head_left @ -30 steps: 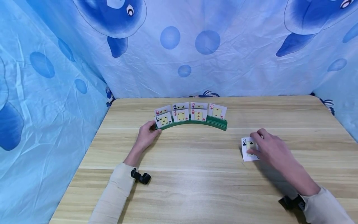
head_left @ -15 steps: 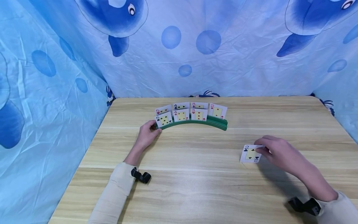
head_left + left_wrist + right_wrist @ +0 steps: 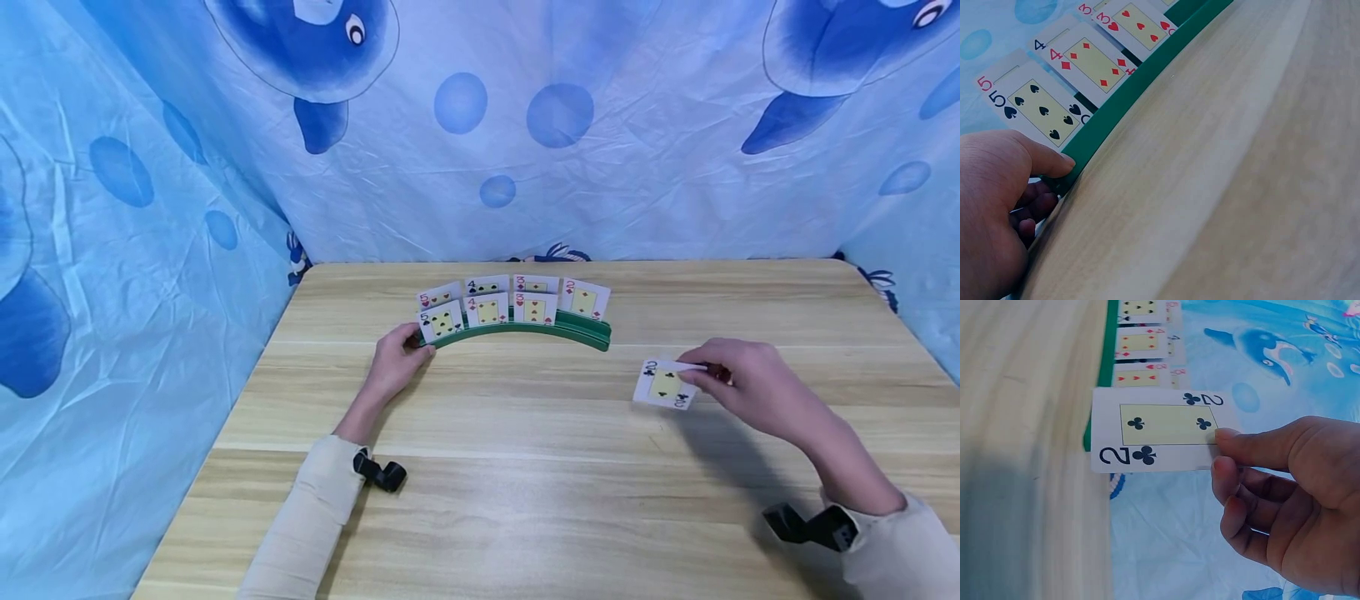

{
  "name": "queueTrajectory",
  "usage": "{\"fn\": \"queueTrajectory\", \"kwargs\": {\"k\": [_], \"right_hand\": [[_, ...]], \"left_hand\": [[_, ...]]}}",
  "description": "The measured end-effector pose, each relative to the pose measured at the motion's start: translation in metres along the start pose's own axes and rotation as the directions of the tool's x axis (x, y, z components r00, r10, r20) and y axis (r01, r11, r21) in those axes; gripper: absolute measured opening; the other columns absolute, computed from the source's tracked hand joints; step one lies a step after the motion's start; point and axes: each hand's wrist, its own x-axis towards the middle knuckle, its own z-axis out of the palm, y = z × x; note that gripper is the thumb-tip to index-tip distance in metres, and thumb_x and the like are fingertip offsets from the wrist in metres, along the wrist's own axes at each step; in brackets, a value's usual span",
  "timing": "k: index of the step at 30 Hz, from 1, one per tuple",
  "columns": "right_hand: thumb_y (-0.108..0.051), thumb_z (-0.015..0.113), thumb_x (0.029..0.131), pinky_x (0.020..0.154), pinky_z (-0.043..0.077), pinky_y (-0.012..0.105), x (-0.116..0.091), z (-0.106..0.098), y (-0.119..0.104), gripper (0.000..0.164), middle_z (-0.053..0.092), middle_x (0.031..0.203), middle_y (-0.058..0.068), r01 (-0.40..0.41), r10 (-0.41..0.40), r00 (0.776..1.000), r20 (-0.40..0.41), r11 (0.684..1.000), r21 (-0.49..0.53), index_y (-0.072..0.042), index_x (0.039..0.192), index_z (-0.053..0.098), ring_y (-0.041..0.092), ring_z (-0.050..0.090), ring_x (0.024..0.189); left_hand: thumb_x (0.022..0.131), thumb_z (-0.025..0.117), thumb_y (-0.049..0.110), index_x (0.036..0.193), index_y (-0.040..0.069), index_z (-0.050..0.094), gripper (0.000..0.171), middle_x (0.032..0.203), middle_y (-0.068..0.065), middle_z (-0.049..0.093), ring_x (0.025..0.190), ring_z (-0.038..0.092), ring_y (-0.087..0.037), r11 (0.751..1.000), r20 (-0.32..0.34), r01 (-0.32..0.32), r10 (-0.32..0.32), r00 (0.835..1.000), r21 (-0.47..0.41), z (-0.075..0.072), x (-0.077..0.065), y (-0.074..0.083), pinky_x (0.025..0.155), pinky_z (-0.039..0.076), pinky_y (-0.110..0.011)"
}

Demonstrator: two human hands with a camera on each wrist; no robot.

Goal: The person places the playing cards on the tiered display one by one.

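A curved green card holder stands toward the back of the table with playing cards in two rows. Its front row shows a five of spades, a four of diamonds and a three of hearts. Behind them, the two of diamonds is at the right end. My left hand grips the holder's left end, thumb on its front face in the left wrist view. To the right of the holder, my right hand pinches a two of clubs between thumb and fingers, raised over the table.
The wooden table reaches back to a blue curtain printed with dolphins, which also hangs along the left and right sides. A black wrist strap mount sits on the right cuff, another on the left.
My right hand has taken the two of clubs by its right edge, drawn it upright and lifted it off the table, slightly toward the holder. My left hand stays at the holder's end.
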Motion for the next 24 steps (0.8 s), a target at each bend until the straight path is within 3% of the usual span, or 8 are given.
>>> {"fn": "queueTrajectory", "kwargs": {"k": [8, 12, 24], "right_hand": [[-0.002, 0.082, 0.078, 0.052, 0.039, 0.016, 0.024, -0.004, -0.004, 0.018, 0.072, 0.077, 0.0, -0.036, 0.039, 0.992, -0.123, 0.999, 0.026, -0.008, 0.094, 0.078, -0.005, 0.048, 0.063], [-0.005, 0.079, 0.083, 0.05, 0.035, 0.016, 0.036, -0.001, -0.005, 0.014, 0.073, 0.076, 0.001, -0.069, 0.081, 0.985, -0.156, 0.994, 0.08, -0.008, 0.096, 0.078, -0.005, 0.05, 0.061], [-0.004, 0.072, 0.089, 0.05, 0.04, 0.015, 0.071, 0.027, -0.002, 0.015, 0.076, 0.089, 0.019, -0.136, 0.183, 0.955, -0.233, 0.969, 0.204, 0.001, 0.103, 0.076, -0.015, 0.052, 0.065]], "left_hand": [[0.092, 0.067, 0.007, 0.135, -0.006, 0.056, 0.046, 0.128, -0.026, 0.062, 0.112, 0.059, -0.035, 1.0, -0.007, 0.001, -0.001, 1.0, -0.002, -0.001, 0.0, 0.0, 0.097, 0.049, -0.044], [0.092, 0.067, 0.007, 0.134, -0.006, 0.056, 0.046, 0.126, -0.025, 0.062, 0.11, 0.059, -0.034, 1.0, -0.002, 0.0, 0.0, 1.0, -0.002, 0.0, 0.0, -0.002, 0.096, 0.049, -0.043], [0.092, 0.067, 0.006, 0.134, -0.006, 0.057, 0.045, 0.126, -0.024, 0.063, 0.11, 0.059, -0.033, 1.0, -0.006, -0.001, 0.001, 1.0, -0.015, 0.0, -0.001, -0.001, 0.096, 0.05, -0.044]]}}
